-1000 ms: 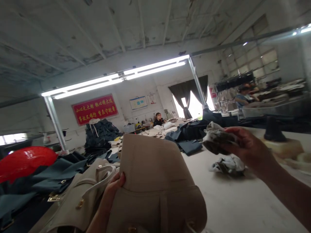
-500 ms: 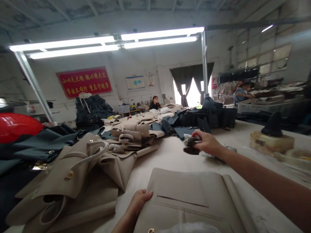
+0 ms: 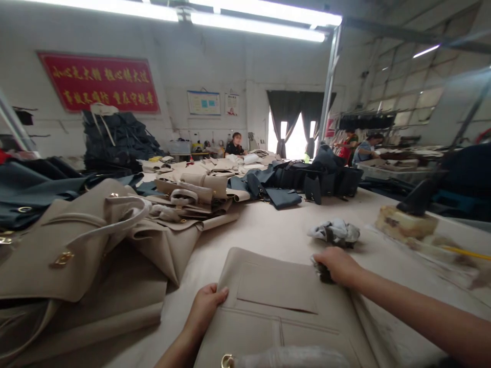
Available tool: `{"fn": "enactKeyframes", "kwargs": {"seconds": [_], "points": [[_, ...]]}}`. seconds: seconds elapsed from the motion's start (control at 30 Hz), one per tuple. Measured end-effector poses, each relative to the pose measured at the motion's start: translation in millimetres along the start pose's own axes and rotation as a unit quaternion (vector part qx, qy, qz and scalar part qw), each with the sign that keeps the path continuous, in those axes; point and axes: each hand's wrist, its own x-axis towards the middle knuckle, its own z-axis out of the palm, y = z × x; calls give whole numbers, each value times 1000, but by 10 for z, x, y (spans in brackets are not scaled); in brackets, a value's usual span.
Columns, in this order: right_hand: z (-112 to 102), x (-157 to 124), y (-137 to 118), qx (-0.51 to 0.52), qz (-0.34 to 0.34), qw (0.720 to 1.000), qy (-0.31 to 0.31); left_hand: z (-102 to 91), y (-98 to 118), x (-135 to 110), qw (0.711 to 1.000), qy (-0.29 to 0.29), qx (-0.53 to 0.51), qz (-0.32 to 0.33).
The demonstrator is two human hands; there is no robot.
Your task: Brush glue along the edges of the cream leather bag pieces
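Note:
A beige leather-like bag (image 3: 268, 327) lies flat before me, with a slit pocket in its upper part and gold-coloured hardware at the bottom. My left hand (image 3: 205, 306) pinches its left edge, thumb on top. At the bag's upper right corner, my right hand (image 3: 341, 266) is closed around a dark, crumpled rag (image 3: 323, 272), mostly covered by the fingers. Just beyond that hand, a grey-white crumpled cloth (image 3: 335, 232) rests on the table. Clear plastic wrap (image 3: 291, 358) covers something at the bag's lower edge.
Beige bags (image 3: 88, 235) with handles are heaped on the left, and dark blue bags (image 3: 318, 174) stand farther back on the pale table (image 3: 264, 225). A yellowish block (image 3: 402, 225) with a dark object on it sits at right. Other people (image 3: 236, 145) are in the background.
My right hand has come down and nearer with the rag, from above the table to the bag's upper right corner. My left hand keeps its hold. The camera view has tilted down.

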Motion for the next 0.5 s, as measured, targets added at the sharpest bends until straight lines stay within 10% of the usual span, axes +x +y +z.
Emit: {"fn": "enactKeyframes", "kwargs": {"seconds": [0.23,0.37,0.5], "points": [[-495,-203,74,27,53,986,155,-17,-3,21,1000,3,20,3],[-312,-99,-379,186,9,969,162,-50,-34,56,1000,0,5,17],[6,-25,-272,103,-8,992,73,-110,-81,110,999,-9,-13,36]]}}
